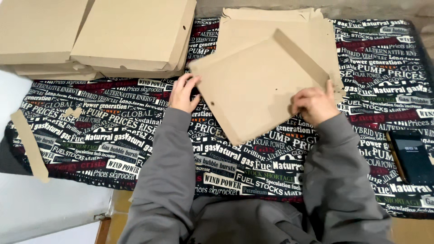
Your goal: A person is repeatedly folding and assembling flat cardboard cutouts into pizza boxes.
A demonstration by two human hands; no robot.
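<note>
While the flat, brown die-cut cardboard sheet (253, 90) lay tilted on the cloth printed with white, red and green lettering on black (113, 135), the head view showed both hands working on it. The left hand (183, 92) pressed on the sheet's left corner, its fingers (192, 82) curled over the edge and gripping it. The right hand (313, 105) sat at the lower right, fingers closed around the base of the long side flap (300, 56), which stood raised along its crease. To fold well, the left hand would best hold the panel flat and firm while the right ran the flap up evenly along the scored line, so the crease would not wander or tear. Beneath and behind the sheet lay a pile of similar unfolded brown blanks (275, 22); a stack of folded brown boxes (95, 36) rested at far left, well apart. A dark phone-like device (412, 156) lay at the right edge.
</note>
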